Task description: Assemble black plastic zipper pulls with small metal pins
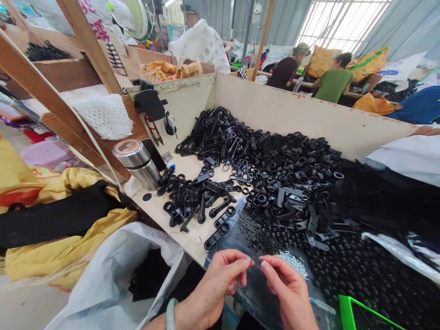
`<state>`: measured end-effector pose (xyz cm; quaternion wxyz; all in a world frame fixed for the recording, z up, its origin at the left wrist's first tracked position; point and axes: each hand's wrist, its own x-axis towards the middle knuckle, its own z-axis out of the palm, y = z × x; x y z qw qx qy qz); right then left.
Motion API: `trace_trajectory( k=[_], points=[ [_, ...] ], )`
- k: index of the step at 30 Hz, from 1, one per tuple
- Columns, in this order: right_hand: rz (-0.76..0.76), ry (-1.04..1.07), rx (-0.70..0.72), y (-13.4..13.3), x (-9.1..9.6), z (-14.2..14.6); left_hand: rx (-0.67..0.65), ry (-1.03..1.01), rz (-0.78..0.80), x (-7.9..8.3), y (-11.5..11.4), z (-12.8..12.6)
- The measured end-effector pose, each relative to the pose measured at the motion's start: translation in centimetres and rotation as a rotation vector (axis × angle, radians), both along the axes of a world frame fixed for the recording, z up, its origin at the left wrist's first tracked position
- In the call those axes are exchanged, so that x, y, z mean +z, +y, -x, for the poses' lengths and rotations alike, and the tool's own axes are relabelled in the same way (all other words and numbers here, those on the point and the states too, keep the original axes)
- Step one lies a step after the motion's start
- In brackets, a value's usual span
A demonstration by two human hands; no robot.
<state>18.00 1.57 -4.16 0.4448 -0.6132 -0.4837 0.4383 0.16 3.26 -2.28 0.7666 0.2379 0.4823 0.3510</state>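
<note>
My left hand [220, 279], with a pale green bangle [171, 314] at its wrist, is closed in a pinch above the near edge of the worktop. Facing it, fingertips a small gap away, my right hand [287, 286] pinches too. Whatever either hand holds is too small or hidden to name. Just beyond the fingers lie a heap of small dark screws [256, 229] and a pile of silver pins [292, 263]. Two long black plastic pieces with round openings [217, 233] lie side by side beyond my left hand.
Black lever-like parts [220, 133], black rings [299, 156] and black balls [357, 270] are heaped across the walled bench. A steel thermos [137, 162] stands at left, red thread snips [153, 130] hang behind it. A green-rimmed tray [347, 311] sits near right. Co-workers sit beyond the wall.
</note>
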Motion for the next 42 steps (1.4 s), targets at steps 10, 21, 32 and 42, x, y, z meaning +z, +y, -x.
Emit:
trace_trajectory(
  k=[10,21,32,42],
  points=[
    [-0.532,-0.541,0.169,-0.9,0.1,1.1,0.014,0.11,-0.03,0.4,-0.1,-0.5],
    [-0.402,-0.39,0.052,-1.4,0.4,1.9,-0.005,0.05,-0.03,-0.2,-0.5,-0.3],
    [-0.348,-0.293,-0.034,-2.1,-0.4,1.3,0.0,-0.027,-0.001,0.0,-1.3,-0.3],
    [-0.223,-0.013,-0.046,-2.2,-0.9,1.3,-0.068,0.103,-0.115,1.0,-1.2,-0.2]
  ],
)
